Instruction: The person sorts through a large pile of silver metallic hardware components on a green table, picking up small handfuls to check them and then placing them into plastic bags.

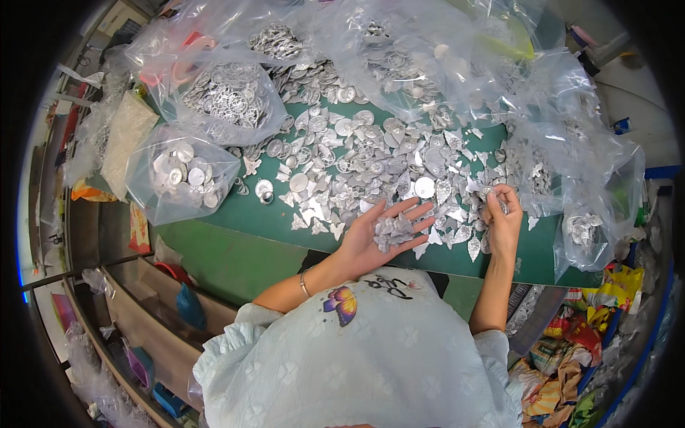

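While the loose metal pieces [364,150] on the green table [250,207] are too many to count, the rest goes: one table, two hands, one bracelet [303,284] on the left wrist. Clear bags: at least four; they overlap at the back, so can't give an exact total.

Containers: front-left bag [146,192] has flat silver discs [193,175]. Bag just behind it, the rear-left bag [267,128], is full of openwork pieces [227,93]. Big back bag [457,71] has more silver parts, blurred by the plastic. Front-right bag [571,260] has a small silver clump [583,230]. Brown bin [153,314] low on the left has one blue item [190,307] and one red [170,271].

Left hand [365,242]: palm up, fingers spread apart, small heap [394,232] of silver pieces lying on palm and finger bases, near edge of the loose spread. Count in heap: can't tell. Right hand [508,217]: fingers curled, thumb and fingertips together on a silver piece [504,207] at the right end of the spread; its shape is mostly hidden.
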### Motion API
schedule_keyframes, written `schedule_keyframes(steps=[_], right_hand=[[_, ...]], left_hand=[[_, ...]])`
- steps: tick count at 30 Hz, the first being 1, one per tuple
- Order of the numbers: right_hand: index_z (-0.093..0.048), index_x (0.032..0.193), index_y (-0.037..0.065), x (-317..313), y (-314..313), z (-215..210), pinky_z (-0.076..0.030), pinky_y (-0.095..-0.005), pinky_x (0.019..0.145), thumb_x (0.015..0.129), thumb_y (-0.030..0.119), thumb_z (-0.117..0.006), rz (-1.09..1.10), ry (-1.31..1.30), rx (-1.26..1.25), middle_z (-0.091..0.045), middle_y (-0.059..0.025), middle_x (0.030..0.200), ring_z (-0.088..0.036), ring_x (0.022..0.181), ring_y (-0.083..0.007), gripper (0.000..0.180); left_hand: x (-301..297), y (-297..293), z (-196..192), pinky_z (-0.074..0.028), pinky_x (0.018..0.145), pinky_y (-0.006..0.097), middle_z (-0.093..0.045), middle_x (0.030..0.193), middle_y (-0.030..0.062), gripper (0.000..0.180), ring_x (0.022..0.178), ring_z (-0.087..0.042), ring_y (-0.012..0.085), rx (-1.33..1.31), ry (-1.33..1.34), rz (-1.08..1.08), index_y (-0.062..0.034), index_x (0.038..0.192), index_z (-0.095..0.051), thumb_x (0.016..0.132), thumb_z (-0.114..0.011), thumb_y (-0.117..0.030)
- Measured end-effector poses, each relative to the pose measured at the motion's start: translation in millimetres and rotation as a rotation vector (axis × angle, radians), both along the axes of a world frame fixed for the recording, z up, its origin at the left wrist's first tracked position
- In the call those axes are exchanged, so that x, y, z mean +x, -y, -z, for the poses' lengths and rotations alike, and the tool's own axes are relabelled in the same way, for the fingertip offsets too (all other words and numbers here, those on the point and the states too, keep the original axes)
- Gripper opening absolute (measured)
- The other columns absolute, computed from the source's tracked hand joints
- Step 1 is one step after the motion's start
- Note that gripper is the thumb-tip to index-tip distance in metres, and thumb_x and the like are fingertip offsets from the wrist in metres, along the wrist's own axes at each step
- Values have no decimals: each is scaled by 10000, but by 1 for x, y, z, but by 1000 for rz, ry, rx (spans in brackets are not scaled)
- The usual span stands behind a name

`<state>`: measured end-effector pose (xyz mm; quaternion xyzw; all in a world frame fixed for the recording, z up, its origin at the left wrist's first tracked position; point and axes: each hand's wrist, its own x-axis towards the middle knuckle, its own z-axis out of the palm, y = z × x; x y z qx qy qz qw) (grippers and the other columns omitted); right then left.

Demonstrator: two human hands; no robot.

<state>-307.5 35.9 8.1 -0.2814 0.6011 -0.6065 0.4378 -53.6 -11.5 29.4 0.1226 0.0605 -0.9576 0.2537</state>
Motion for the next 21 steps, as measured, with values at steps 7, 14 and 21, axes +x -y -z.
schedule_keyframes(steps=[7, 14, 21], right_hand=[[-421, 1180, 17, 25, 0, -5, -473, -230, 500, 841, 48, -457, -51, 909, -43, -517, -134, 1093, -545, 702, -208, 342], [-342, 1288, 68, 16, -6, 2, -499, -291, 662, 844, 98, -435, -155, 1013, -140, -460, -136, 1223, -554, 953, -257, 454], [-358, 1281, 56, 14, -13, 0, -373, -373, 898, 843, 134, -443, -169, 1004, -204, -400, -126, 1298, -460, 1086, -240, 453]], left_hand=[[-12, 1, 0, -224, 1044, 433, -273, 1379, 131, 488, 1269, -264, 309, -3, 34, 13, -13, 1303, -288, 937, -248, -334], [-15, -1, -1, -214, 1051, 433, -278, 1374, 141, 461, 1270, -261, 312, 7, 72, 14, 10, 1288, -304, 935, -271, -285], [-20, -2, -2, -223, 1047, 453, -287, 1366, 154, 453, 1256, -284, 322, 6, 113, 43, 13, 1277, -320, 928, -301, -275]])
